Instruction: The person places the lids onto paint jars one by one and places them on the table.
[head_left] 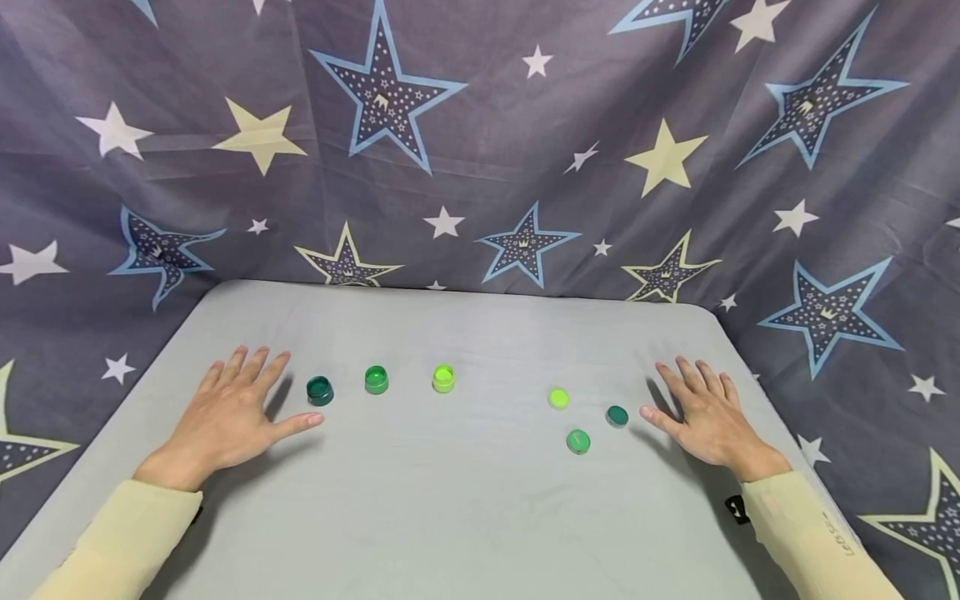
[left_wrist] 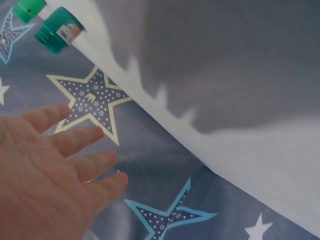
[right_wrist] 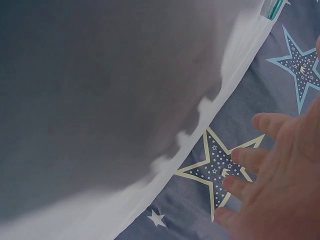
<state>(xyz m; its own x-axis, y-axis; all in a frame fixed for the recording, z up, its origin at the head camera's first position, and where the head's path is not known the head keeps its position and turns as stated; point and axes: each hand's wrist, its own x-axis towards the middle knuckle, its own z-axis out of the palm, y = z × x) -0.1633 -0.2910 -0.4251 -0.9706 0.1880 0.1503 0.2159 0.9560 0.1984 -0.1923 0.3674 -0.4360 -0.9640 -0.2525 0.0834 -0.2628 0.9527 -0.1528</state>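
Backdrop first: we have a star-print curtain point(head_left: 480, 158) behind and around the worktop point(head_left: 450, 517), which carries everything we care about. Both hands are up over it, palms down, well apart from each other. Left hand point(head_left: 228, 417): fingers straight and spread, holding nothing, just beside the dark green jar. Right hand point(head_left: 705, 417): same pose, holding nothing, thumb pointing at the dark green cap, near but apart.

Jars stand uncapped in a loose row left of centre: dark green jar point(head_left: 319, 391), mid-green jar point(head_left: 377, 380), lime jar point(head_left: 443, 378). Caps lie in a loose triangle on the right: mid-green cap point(head_left: 578, 442), dark green cap point(head_left: 617, 416), lime cap point(head_left: 558, 398).

Our read on the step: start or rest pose, no cap on any jar. Next move, we judge, calls for a fingertip pinch on a cap by the right hand, with the left steadying the matching jar. They're small, so we'd expect a light, accurate grip.
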